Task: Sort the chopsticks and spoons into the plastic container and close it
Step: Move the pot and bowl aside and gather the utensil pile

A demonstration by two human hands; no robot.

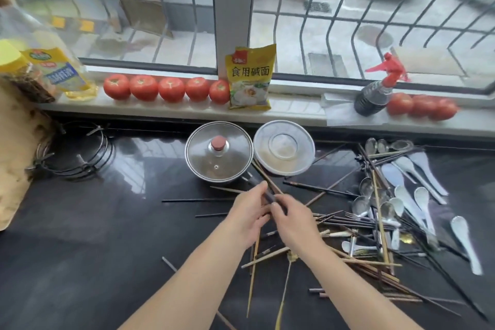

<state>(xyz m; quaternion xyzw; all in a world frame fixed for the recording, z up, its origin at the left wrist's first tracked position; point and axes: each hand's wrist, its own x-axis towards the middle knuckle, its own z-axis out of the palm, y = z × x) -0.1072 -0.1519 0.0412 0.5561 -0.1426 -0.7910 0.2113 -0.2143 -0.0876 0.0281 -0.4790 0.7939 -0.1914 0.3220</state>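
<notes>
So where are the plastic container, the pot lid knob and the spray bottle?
plastic container (308,163), head view, on its right rim.
pot lid knob (218,142), head view, on the knob's reddish top.
spray bottle (371,99), head view, on its dark body.

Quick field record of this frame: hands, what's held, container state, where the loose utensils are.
left hand: grips a bundle of chopsticks
right hand: pinches the same bundle
plastic container: lid on, right of the lidded pot
loose chopsticks: scattered on the black counter, mostly right of the hands
spoons: white and metal, piled at right
sorted into container: cannot tell
</notes>
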